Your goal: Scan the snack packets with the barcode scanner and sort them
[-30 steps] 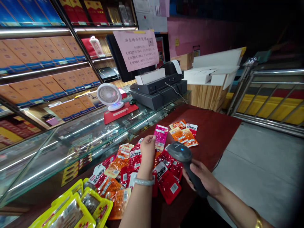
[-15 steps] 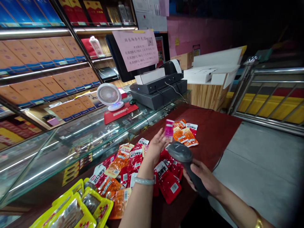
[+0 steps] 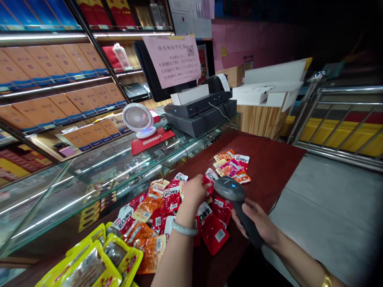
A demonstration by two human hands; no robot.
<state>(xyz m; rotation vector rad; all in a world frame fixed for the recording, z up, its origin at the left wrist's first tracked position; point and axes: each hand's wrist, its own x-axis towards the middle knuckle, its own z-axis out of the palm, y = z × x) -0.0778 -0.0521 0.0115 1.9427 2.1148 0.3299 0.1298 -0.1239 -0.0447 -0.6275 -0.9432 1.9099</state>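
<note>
Head view shows the left hand (image 3: 194, 191) curled down over a heap of snack packets (image 3: 167, 207), its fingers pinching the top edge of a red packet (image 3: 208, 178) at the far side of the heap. A pale bangle (image 3: 182, 229) sits on that wrist, and the forearm rises from the bottom edge of the frame, reaching forward over the packets. The right hand (image 3: 257, 223) is clenched around the handle of a dark barcode scanner (image 3: 231, 191), whose rounded head points toward the left hand and sits just beside the red packet. The right forearm comes in from the lower right corner with a gold band at the wrist.

Both hands work above a dark red counter (image 3: 269, 163). Farther away on it, apart from the heap, lies a small group of orange and pink packets (image 3: 230, 165). Yellow packets (image 3: 98, 263) lie at the near left. A small white fan (image 3: 138, 119) stands on the glass case (image 3: 89, 175) to the left.
</note>
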